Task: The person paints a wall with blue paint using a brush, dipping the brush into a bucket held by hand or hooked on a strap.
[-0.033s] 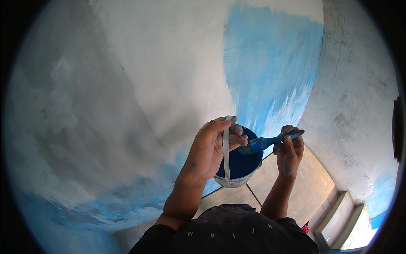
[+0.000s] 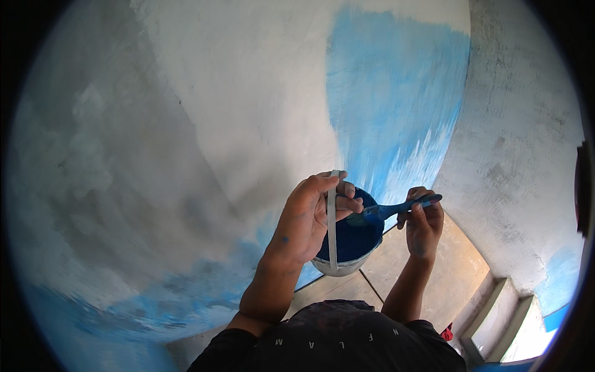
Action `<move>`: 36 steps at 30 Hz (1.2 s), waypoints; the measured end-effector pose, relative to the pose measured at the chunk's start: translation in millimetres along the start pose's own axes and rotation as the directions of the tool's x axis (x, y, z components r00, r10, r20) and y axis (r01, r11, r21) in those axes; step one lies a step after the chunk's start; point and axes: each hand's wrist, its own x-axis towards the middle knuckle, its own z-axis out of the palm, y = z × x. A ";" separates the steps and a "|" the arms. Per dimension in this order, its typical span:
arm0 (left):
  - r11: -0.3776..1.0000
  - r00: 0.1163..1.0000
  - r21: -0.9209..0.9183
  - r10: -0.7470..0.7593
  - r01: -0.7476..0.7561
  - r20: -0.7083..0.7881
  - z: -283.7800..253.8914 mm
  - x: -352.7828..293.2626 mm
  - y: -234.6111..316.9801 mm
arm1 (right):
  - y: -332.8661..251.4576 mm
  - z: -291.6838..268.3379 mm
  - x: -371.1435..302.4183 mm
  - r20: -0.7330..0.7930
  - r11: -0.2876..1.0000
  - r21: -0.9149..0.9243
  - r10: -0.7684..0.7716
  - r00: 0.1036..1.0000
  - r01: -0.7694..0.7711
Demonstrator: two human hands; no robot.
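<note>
A paint bucket (image 2: 338, 269) hangs in front of me, pale outside and holding dark blue paint (image 2: 353, 243). My left hand (image 2: 313, 214) is closed on its flat whitish handle (image 2: 331, 226), which passes between thumb and fingers. Over to the right, my right hand (image 2: 423, 224) grips a blue paintbrush (image 2: 393, 209) by its handle, fingers around it. The brush lies almost level, with its bristle end over the bucket's mouth near my left fingertips. Whether the bristles touch the paint I cannot tell. Blue specks mark my left wrist.
Ahead, a pale wall (image 2: 248, 80) bears a large light-blue painted patch (image 2: 396, 87), with more blue low on the left. A grey wall (image 2: 514, 124) meets it at the right corner. Below are floor tiles (image 2: 455, 260), steps (image 2: 496, 316) and a red item (image 2: 447, 333).
The brush and my right hand have shifted slightly left and down, bringing the bristles a little further over the bucket. My left hand and the bucket look nearly the same.
</note>
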 end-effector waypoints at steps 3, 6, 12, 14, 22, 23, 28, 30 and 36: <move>0.997 0.997 -0.022 -0.079 0.078 -0.010 -7.0 3.6 0.7 | -8.3 -1.2 -20.4 -0.053 1.000 -0.002 0.001 0.999 -0.001; 0.982 0.992 -0.146 -0.117 0.122 0.044 -20.3 3.9 -3.9 | -13.2 -8.2 -35.9 -0.008 0.998 -0.062 0.001 1.000 -0.001; 0.926 0.985 -0.341 -0.128 0.161 0.116 -50.3 9.5 -4.2 | -12.7 -15.0 -41.5 0.000 0.997 -0.074 -0.014 1.000 0.014; 0.920 0.984 -0.357 -0.130 0.164 0.118 -55.1 7.4 -4.1 | -13.3 -14.9 -42.1 0.021 0.990 -0.143 -0.004 1.000 0.007; 0.944 0.987 -0.291 -0.161 0.155 0.002 -47.8 11.2 -10.4 | 4.5 -3.2 -24.8 -0.027 0.987 -0.119 0.108 0.994 -0.111; 0.946 0.988 -0.288 -0.154 0.146 -0.004 -48.8 12.0 -12.3 | 6.4 -4.2 -24.0 -0.023 0.989 -0.094 0.114 0.993 -0.116; 0.950 0.993 -0.292 -0.119 0.108 -0.018 -50.0 12.3 -14.2 | 1.6 -4.8 -18.2 -0.020 0.989 -0.121 0.087 0.996 -0.089; 0.948 0.996 -0.305 -0.087 0.093 0.034 -56.9 12.2 -13.7 | 2.3 -9.2 -14.4 0.021 0.992 -0.093 0.086 0.996 -0.083; 0.954 0.995 -0.292 -0.039 0.063 0.090 -52.4 9.4 -14.1 | 8.1 -6.0 -9.0 0.112 0.985 -0.155 0.099 0.989 -0.081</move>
